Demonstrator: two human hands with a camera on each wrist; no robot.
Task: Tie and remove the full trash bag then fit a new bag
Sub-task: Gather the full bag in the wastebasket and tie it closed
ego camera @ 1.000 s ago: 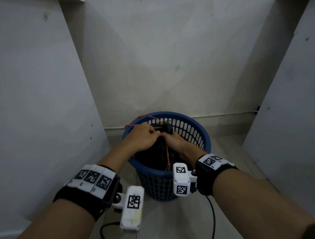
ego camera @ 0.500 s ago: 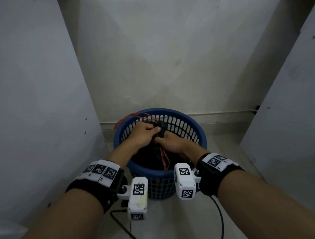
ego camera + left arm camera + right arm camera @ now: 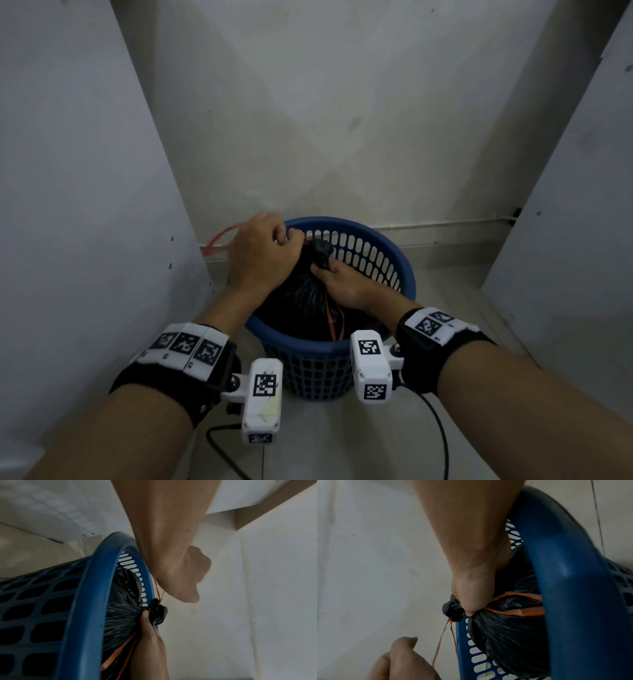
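A full black trash bag (image 3: pixel 301 298) (image 3: pixel 501 635) sits in a blue slotted basket (image 3: pixel 380 263) (image 3: pixel 96 601) on the floor. Its top is gathered into a neck (image 3: pixel 320 251) (image 3: pixel 157 613). My right hand (image 3: pixel 337 279) (image 3: pixel 471 597) pinches that neck just under the bunched top. My left hand (image 3: pixel 265 251) (image 3: pixel 187 577) is curled round the orange drawstring (image 3: pixel 219 240) (image 3: pixel 443 635) and holds it taut up and to the left. More orange string (image 3: pixel 334 322) hangs over the bag's front.
White panels (image 3: pixel 75 205) stand close on the left and on the right (image 3: pixel 565 222), with a wall behind the basket. Black cables (image 3: pixel 442 438) trail over the pale floor in front of the basket.
My left hand has moved up and to the left, drawing the orange string out of the gathered neck. My right hand has stayed on the neck of the bag.
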